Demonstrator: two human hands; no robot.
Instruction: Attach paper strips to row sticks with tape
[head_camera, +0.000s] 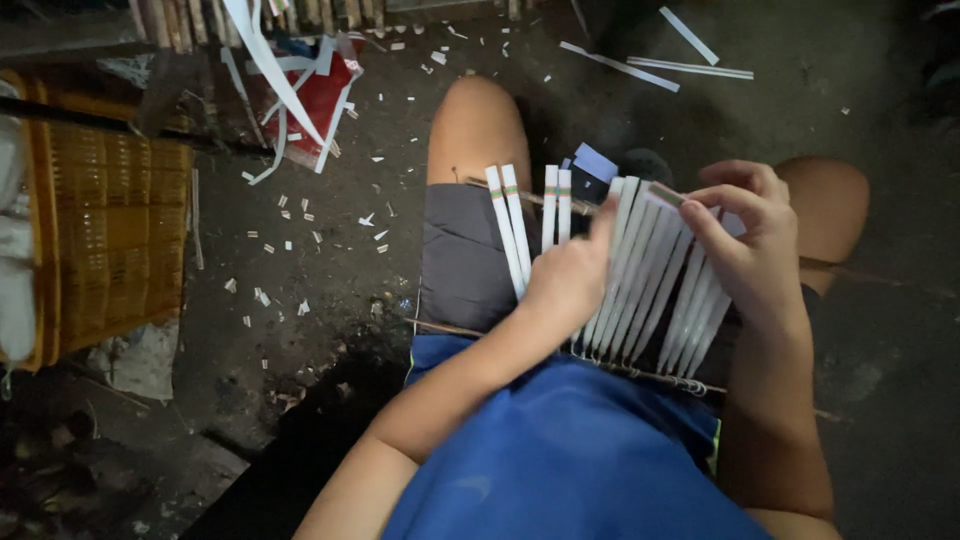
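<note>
Person sitting, head cam looking down at lap; row of white strips (640, 280) lying across thighs, strung between two thin sticks (450, 329); left hand (568, 283) pressing flat on the strips near mid-row, fingers together, not clamped on anything; right hand (752, 245) pinching the top end of one strip at the right side, thumb + forefinger closed on it; yellow woven basket (110, 240) sitting on floor (330, 280) at left; white offcuts scattered nearby; red packet (315, 100) lying further up.
</note>
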